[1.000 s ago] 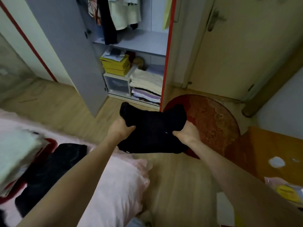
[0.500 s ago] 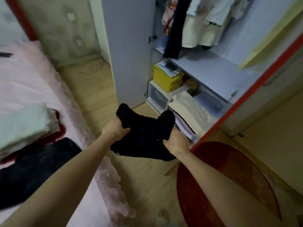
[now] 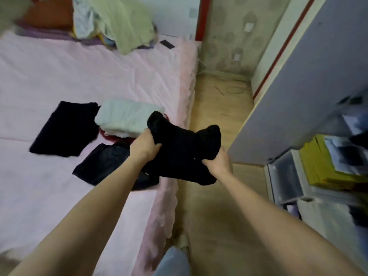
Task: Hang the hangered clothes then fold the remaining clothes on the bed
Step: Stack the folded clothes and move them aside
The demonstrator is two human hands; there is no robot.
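Head view: two bare forearms come up from the lower edge of the frame and meet near the middle. The left hand [image 3: 145, 145] grips the left edge of a folded black garment [image 3: 183, 152], with the thumb on top of the cloth. The right hand [image 3: 218, 162] grips its right lower edge, fingers curled under the fabric. The garment is held in the air above the edge of the bed [image 3: 99, 76] and the wooden floor [image 3: 215, 120]; its long axis runs from the upper left to the lower right of the frame.

Behind the left hand, on the pink bed, lies a dark garment [image 3: 105, 162]. Further up lie a pale green folded pile [image 3: 127, 118] and a flat black garment [image 3: 67, 128] to the left of it. At the upper left of the frame is a heap of light green cloth [image 3: 123, 22]. At the right side stands the grey wardrobe door [image 3: 310, 92], with yellow boxes [image 3: 322, 166] below it.
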